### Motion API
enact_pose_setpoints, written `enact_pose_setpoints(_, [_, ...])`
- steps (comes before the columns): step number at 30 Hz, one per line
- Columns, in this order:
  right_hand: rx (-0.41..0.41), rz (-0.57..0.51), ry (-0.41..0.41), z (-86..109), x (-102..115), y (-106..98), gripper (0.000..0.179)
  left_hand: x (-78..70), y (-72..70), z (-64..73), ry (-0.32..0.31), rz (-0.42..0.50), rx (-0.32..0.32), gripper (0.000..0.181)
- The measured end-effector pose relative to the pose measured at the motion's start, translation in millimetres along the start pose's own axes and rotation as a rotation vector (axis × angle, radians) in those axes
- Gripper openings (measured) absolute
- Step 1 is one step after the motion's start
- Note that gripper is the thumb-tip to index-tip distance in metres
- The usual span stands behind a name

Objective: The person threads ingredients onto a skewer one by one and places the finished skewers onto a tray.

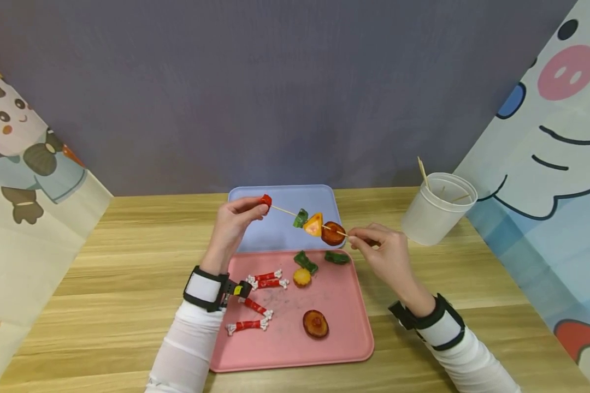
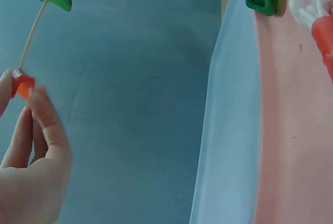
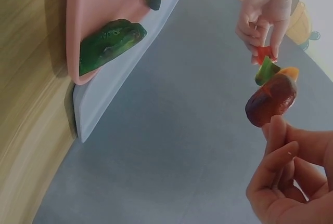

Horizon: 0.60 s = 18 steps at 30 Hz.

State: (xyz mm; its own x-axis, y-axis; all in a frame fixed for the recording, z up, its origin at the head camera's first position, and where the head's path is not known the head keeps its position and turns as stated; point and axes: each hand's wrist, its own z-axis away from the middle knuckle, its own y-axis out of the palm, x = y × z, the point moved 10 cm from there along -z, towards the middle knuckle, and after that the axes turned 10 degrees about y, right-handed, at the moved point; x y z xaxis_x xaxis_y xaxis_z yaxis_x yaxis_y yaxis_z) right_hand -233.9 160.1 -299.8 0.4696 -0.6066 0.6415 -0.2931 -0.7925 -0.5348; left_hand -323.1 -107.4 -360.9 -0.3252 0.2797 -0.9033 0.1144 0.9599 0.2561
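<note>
Above the trays, my right hand pinches one end of a thin wooden skewer between thumb and fingertips. Threaded along it are a brown round mushroom-like piece close to those fingers, a yellow-orange wedge and a green pepper-like piece. At the opposite end, my left hand pinches a small red piece with thumb and fingertips, right at the skewer's tip. Bare stick shows between the red and green pieces. The right wrist view shows the brown piece just beyond the right fingertips.
On the pink tray lie several red-and-white bone-shaped sticks, two green pieces, a yellow corn-like slice and another brown round piece. Behind it is a blue tray. A white bucket with skewers stands right.
</note>
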Motion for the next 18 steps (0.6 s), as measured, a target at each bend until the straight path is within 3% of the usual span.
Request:
enact_pose_setpoints(5, [0.026, -0.003, 0.009, 2.3, -9.1, 7.7, 0.007, 7.0, 14.8, 3.2, -0.044, -0.091, 0.072, 0.032])
enact_pose_setpoints(10, [0.019, -0.011, 0.004, 2.5, -8.3, 8.0, 0.006, 6.4, 14.6, 4.2, -0.036, -0.143, 0.06, 0.034])
enact_pose_setpoints(18, [0.016, 0.025, -0.007, 3.7, -8.9, 6.9, 0.005, 9.8, 17.8, 6.2, -0.064, -0.142, 0.069, 0.024])
